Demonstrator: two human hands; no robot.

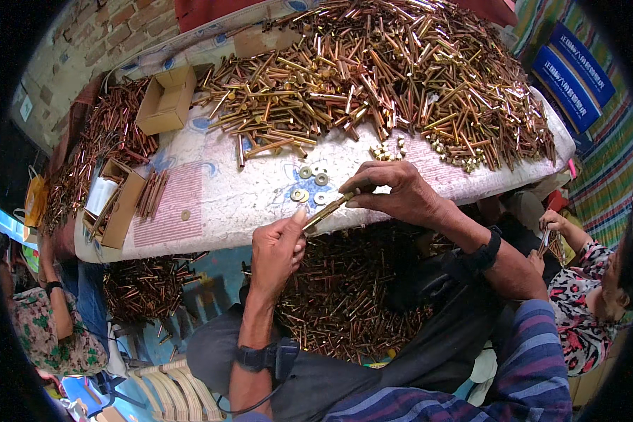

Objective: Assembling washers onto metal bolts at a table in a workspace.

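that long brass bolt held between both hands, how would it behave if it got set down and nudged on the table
The brass bolt looks rigid metal, so it probably won't bend. Its round shank suggests it would roll, swinging around its wider end. The padded table cover looks soft, which may slow it. It seems light enough: the left hand and right hand pinch it with fingertips.

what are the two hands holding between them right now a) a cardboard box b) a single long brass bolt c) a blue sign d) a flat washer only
b: the left hand and right hand each pinch an end of one long brass bolt, just below the flat washers lying on the table.
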